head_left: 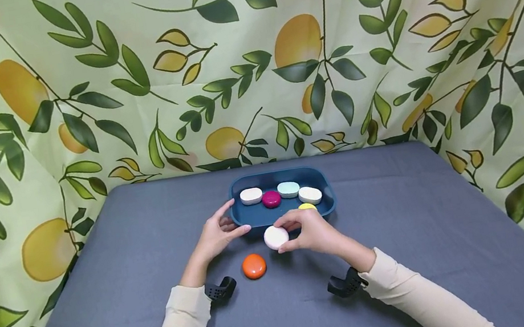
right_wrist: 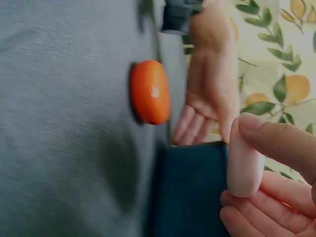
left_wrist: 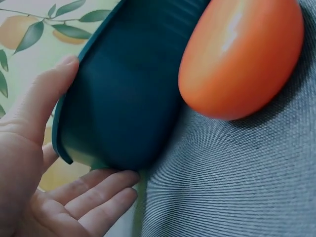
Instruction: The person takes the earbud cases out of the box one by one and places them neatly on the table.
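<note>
My right hand (head_left: 313, 229) pinches a round white soap bar (head_left: 275, 238) between thumb and fingers, in front of a dark blue tray (head_left: 259, 216). In the right wrist view the bar (right_wrist: 245, 163) stands on edge beside the tray's wall. At the tray's left end is my left hand (head_left: 213, 237), its fingers spread and extended. The left wrist view puts its thumb at the rim and its other fingertips low against the outer wall. A glossy orange soap bar (head_left: 254, 266) lies on the cloth between the two forearms.
Inside the tray sit several bars: white ones (head_left: 251, 196), a dark pink one (head_left: 271, 199), a pale blue one (head_left: 289, 189) and a yellow one (head_left: 307, 206) partly hidden by my right hand. Grey cloth (head_left: 157, 221) covers the table, and a leaf-patterned curtain (head_left: 251, 101) rises behind it.
</note>
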`<state>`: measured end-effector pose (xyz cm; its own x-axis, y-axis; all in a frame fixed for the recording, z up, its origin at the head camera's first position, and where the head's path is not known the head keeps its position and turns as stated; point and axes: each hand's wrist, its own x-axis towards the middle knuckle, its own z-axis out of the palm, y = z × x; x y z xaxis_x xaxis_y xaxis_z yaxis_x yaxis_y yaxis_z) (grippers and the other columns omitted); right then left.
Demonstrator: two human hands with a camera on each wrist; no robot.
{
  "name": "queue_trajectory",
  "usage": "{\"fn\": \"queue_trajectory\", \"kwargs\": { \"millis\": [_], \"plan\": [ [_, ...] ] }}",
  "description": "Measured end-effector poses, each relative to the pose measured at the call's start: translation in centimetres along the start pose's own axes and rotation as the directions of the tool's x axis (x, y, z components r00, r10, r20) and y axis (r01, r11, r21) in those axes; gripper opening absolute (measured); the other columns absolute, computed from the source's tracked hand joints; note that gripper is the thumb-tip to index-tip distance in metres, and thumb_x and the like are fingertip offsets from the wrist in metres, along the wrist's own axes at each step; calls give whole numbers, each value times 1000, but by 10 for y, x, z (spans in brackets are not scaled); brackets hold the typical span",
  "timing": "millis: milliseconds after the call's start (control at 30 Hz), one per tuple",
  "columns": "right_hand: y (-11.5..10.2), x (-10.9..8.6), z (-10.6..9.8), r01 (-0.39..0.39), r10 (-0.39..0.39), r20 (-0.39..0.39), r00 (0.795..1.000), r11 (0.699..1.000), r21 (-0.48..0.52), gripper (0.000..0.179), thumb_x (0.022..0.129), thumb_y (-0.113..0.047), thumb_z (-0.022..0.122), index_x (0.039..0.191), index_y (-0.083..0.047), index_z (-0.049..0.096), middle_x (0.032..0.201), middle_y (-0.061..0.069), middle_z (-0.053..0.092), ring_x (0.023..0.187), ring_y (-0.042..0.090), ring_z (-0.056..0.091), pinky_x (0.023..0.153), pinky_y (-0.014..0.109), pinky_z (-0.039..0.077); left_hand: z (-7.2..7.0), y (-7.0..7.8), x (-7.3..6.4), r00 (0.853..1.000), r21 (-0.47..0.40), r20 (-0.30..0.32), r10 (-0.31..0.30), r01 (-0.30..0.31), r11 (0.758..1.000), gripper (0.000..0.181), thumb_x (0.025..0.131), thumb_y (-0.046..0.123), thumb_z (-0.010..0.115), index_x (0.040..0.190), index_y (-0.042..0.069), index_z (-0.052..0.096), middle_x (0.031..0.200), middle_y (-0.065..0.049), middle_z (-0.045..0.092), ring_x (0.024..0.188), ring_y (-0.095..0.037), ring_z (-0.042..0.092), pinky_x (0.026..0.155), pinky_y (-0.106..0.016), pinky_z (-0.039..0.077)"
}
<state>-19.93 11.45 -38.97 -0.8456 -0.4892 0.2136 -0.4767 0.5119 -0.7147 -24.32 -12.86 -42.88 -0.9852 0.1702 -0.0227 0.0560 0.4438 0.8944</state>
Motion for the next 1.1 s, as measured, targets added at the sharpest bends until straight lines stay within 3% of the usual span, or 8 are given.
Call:
{"fn": "queue_trajectory", "kwargs": {
  "millis": [167,367,600,1100],
  "plan": [
    [5,-8,9,-8,8,71,997,1000,1,46,67,-16,88,106,-1,70,103,13,73,90,19,69,85,28,58,-1,2,-1,1000,-12,15,-27,27,1000,73,87,29,71,149,21,34,141,-25,51,124,-39,57,105,-53,46],
    [16,-13,19,-38,39,128,991,999,-10,45,66,-16,88,105,-1,70,102,12,73,89,18,69,84,28,58,1,2,-1,1000,-41,30,-8,9,999,73,87,27,72,149,22,34,142,-25,49,123,-39,57,105,-52,46],
    [23,-15,25,-21,25,146,989,999,-24,44,66,-15,88,104,0,70,101,12,73,88,17,69,83,26,58,2,6,-2,1000,-29,26,18,-17,999,79,83,25,76,149,16,34,136,-25,53,119,-37,59,104,-50,47],
    [21,-16,29,30,-16,170,985,996,-78,46,67,-15,87,107,-1,70,102,11,72,89,17,68,83,25,58,2,8,-1,1000,25,-28,5,-5,1000,74,85,27,74,148,14,37,138,-21,54,116,-35,61,100,-46,50]
  ]
}}
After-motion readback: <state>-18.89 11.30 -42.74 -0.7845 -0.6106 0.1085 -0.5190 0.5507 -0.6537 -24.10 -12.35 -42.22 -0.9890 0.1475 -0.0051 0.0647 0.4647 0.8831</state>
